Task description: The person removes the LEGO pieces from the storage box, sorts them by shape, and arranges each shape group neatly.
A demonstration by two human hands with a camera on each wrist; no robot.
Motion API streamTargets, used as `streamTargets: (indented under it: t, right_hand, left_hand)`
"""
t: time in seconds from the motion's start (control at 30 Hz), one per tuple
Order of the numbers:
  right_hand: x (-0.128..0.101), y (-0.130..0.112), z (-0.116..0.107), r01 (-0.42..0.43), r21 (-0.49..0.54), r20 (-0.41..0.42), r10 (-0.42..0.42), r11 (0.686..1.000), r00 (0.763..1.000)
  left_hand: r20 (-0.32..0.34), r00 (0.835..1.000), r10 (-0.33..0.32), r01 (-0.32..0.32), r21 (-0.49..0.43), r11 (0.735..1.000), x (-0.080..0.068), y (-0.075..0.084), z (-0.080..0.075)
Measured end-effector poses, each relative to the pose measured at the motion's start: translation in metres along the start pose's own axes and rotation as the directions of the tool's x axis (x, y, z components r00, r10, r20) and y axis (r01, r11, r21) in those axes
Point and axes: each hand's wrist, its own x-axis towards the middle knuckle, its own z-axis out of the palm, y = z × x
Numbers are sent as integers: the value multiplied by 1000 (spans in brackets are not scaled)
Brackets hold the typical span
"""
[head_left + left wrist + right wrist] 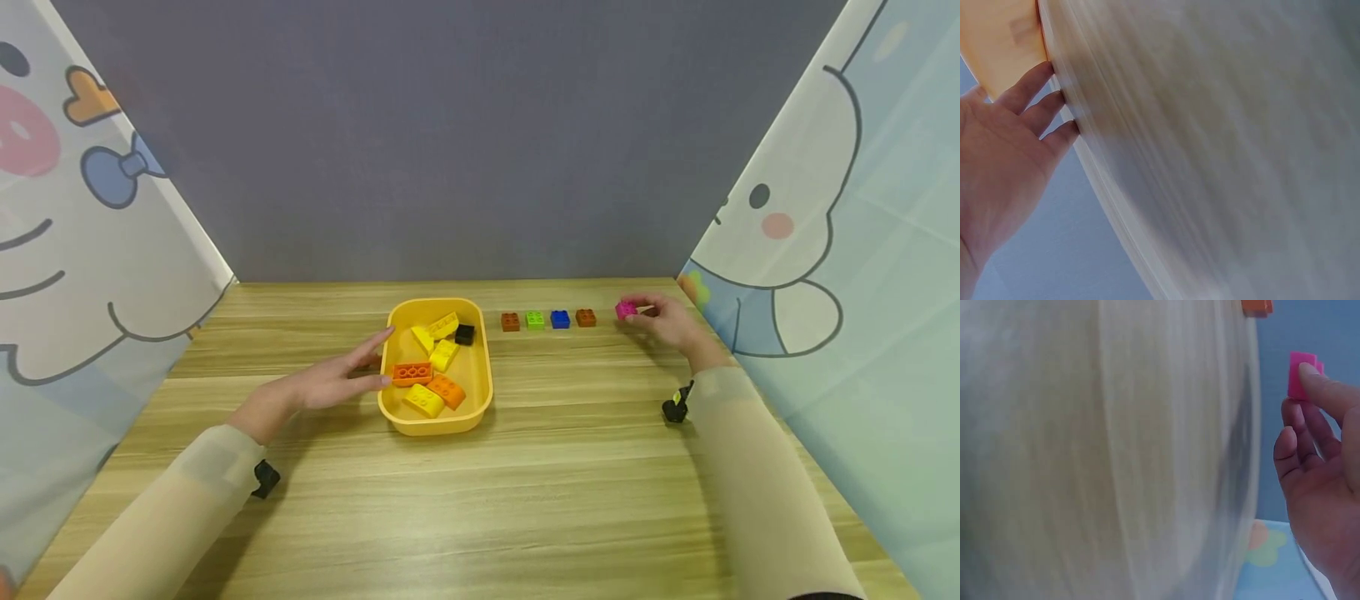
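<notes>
Wood-grain tabletop, backed by a dark grey panel, w/ a pig-print sheet at L and a second cartoon-print sheet at R. L of ctr. stands a yellow plastic tray. Contents, far to near: long yellow brick, yellow wedge brick, small black brick, yellow studded brick, orange-red brick w/ hollow underside showing, orange brick, yellow rounded-end brick. L hand: fingers extended and spread at tray's L rim, grasping no brick; thumb tip at near end of hand, by the rim. R of tray, 4 studded 2x2 bricks in a row, spaced apart, L to R: reddish-brown brick, lime-green brick, blue brick, orange-brown brick. R hand: pinches a pink 2x2 brick btwn thumb and fingertips, at row's R end, apart from orange-brown brick; contact w/ tabletop can't be told.
</notes>
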Motion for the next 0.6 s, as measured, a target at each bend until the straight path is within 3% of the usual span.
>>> streamTargets:
  t: [0.23, 0.6]
  right_hand:
    - [6, 8, 7, -41, -68, 38, 44, 997, 998]
    - [23, 5, 18, -66, -67, 59, 70, 996, 996]
  left_hand:
    - [-8, 1000, -15, 15, 21, 1000, 0, 0, 0]
    - [-2, 1000, -19, 19, 10, 1000, -1, 0, -1]
